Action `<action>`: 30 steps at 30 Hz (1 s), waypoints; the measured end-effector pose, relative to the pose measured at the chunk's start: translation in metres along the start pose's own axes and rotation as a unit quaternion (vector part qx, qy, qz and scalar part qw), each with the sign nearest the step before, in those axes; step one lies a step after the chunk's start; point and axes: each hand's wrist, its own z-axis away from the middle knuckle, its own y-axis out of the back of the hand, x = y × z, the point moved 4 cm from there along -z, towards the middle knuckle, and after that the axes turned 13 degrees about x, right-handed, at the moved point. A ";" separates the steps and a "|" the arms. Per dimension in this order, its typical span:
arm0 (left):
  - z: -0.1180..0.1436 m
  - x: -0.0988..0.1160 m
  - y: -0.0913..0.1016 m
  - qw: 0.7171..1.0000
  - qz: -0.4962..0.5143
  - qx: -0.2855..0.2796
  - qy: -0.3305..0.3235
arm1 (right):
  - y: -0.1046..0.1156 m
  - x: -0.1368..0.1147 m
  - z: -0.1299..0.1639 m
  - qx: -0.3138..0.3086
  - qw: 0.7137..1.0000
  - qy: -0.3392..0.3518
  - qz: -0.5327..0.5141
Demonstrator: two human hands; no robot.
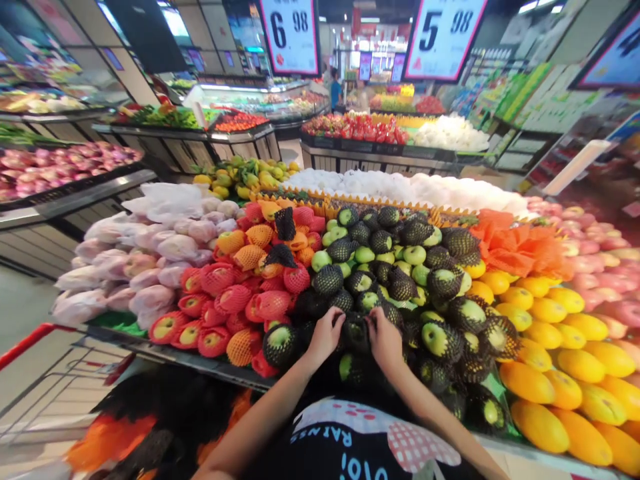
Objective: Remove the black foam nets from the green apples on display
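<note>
Both of my hands sit low in the middle of the frame, pressed into the pile of green apples in black foam nets (400, 280). My left hand (326, 335) has its fingers curled over the top of one netted apple (356, 331), and my right hand (384, 339) closes on that same apple from the other side, fingertips bent into the black mesh; I cannot tell how firmly either grips. That apple lies at the front edge of the dark pile, just beside the red-netted fruit (225, 300) to the left of centre. Yellow mangoes (565, 360) fill the lower right, pale bagged fruit (145, 260) the left. A red shopping cart (45, 373) shows at lower left, and two price signs (293, 30) hang along the top.
</note>
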 end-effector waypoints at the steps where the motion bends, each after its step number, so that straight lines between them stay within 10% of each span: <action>1: 0.003 0.000 0.001 1.000 -0.022 -0.007 0.005 | 0.000 0.000 0.003 0.002 1.000 0.008 0.013; 8: 0.011 0.005 0.000 0.997 -0.055 -0.043 0.039 | -0.010 0.016 0.018 0.002 1.000 0.015 0.006; 15: 0.024 0.006 -0.011 0.973 0.194 -0.042 0.115 | 0.017 0.011 0.018 0.028 0.973 -0.047 -0.225; 21: 0.057 0.012 -0.031 0.870 0.396 -0.211 0.206 | 0.021 0.034 0.033 0.032 0.948 -0.146 -0.280; 30: 0.076 0.020 -0.027 0.875 0.319 -0.310 0.191 | 0.034 0.024 0.031 -0.011 0.917 -0.178 -0.357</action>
